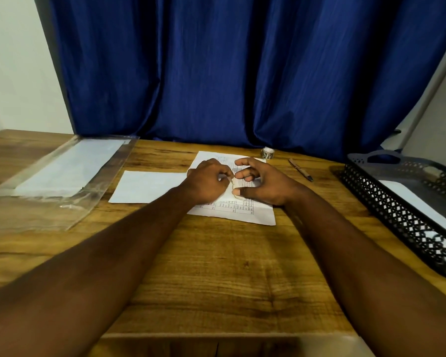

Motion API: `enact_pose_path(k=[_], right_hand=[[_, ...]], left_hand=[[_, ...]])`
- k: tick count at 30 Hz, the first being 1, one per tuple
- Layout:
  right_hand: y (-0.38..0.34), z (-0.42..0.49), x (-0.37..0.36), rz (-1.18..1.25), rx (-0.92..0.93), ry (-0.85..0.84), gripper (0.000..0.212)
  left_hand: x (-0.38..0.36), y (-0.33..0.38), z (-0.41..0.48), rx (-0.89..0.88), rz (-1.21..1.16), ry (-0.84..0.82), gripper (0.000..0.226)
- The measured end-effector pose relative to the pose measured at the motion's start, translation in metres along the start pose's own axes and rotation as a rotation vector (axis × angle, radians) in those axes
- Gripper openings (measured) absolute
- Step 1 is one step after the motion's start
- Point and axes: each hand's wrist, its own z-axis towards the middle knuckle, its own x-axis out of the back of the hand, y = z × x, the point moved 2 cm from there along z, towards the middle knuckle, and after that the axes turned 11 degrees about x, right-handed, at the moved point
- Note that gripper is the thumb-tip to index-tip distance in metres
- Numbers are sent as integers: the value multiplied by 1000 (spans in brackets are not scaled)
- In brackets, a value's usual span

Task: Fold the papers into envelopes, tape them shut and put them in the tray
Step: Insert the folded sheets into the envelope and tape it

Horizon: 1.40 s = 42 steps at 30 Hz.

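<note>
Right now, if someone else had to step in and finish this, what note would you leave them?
Left hand: grip pinches a small strip, probably tape.
Right hand: thumb presses by the strip's near end; grip unclear.
Both work over the printed paper; a blank sheet lies left of it, tape roll behind, tray at right.
Done: a white sheet, perhaps an envelope, lies in the tray.
Left: fold, tape, tray these; the plastic sleeve holds more paper.
</note>
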Motion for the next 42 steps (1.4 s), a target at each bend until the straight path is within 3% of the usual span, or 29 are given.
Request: enact_pose_path(k=[5,8,12,15,24,28,30,33,35,38,42], right_hand=[[-3,-2,0,-5,1,-7,71],[-7,-3,1,-20,9,-2,54],[-7,-4,2,-67,20,-13,33],[-4,-4,1,-86,33,-25,28],[-8,-5,-4,-184,70,-26,40],[-14,-9,-6,-1,-51,176,49],[-17,-10,0,129,-102,256,51],[-20,-12,6,328,-119,232,42],[-20,-10,4,373,-112,249,30],[-17,-6,6,442,-57,403,13],[-14,-5,15,419,45,553,12]], left_hand=[[13,-6,-4,76,381,23,72],[24,-10,-1,77,441,75,78],[23,-21,3,53,381,49,66],[21,-25,6,50,348,65,52],[26,-20,4,2,302,53,35],[39,-12,-1,-39,248,68,24],[47,-4,-4,-76,238,126,21],[59,12,-11,-191,226,273,22],[64,22,-16,-283,249,365,30],[68,31,-19,-368,287,455,36],[75,38,-23,-516,358,577,22]])
